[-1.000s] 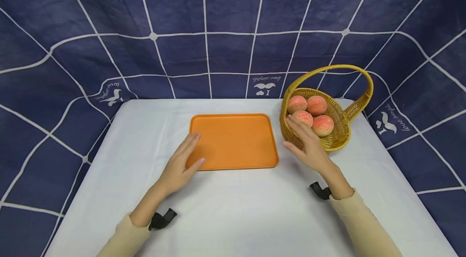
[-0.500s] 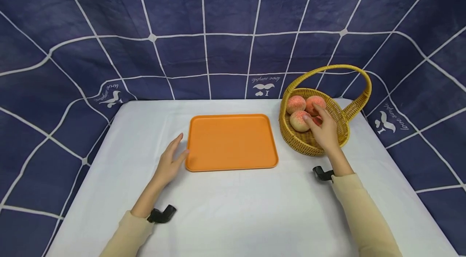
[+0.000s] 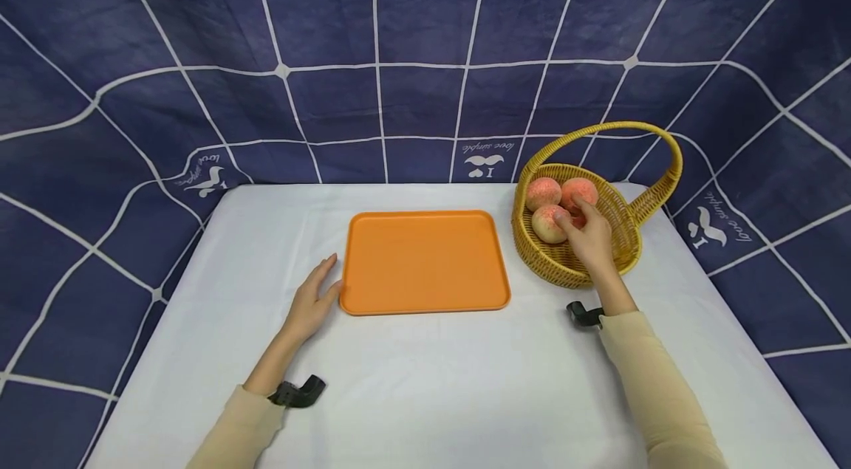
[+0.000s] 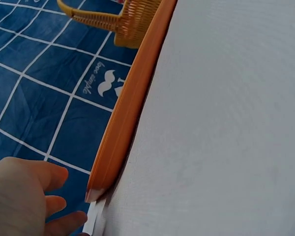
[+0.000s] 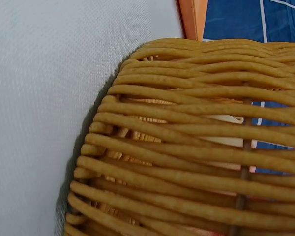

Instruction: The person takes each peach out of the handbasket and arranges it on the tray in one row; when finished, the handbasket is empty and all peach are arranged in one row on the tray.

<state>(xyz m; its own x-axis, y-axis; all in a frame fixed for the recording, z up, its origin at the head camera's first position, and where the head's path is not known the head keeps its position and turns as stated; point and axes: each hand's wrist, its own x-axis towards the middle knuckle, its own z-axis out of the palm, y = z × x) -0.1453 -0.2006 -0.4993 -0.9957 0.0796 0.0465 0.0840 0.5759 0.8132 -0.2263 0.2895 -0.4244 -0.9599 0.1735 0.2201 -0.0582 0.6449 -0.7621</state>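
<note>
Peaches [image 3: 543, 193]: four, all inside the basket [image 3: 538, 255] near the far right corner of the white surface [image 3: 432, 380].

Backdrop cloth [image 3: 425, 22], one: dark blue, white grid, rising behind the surface's far edge.

Surface: flat, cloth-covered; carries basket and tray [image 3: 425, 262].

Basket: yellow-brown wicker, upright, one arched handle [image 3: 618, 126] over the top.

Tray: orange, rectangular, bare inside; set mid-surface towards the far edge, left of the basket and apart from it.

Left hand [image 3: 309, 306]: beside the tray's left edge, fingers apart, holding nothing; whether the thumb touches the rim cannot be told.

Right hand [image 3: 592, 238]: in the basket from the near side, below the handle; fingers curled round the near right peach [image 3: 580, 220], thumb opposed. Underside of grip hidden.

Peach detail: two at the basket's far side, one near left, one largely covered by the right hand.

Step in hand, by judgement: securing the near right peach. Next move would call for a firm, even grip and a lift clear of its neighbours and the basket rim, wrist low enough to avoid the handle.
</note>
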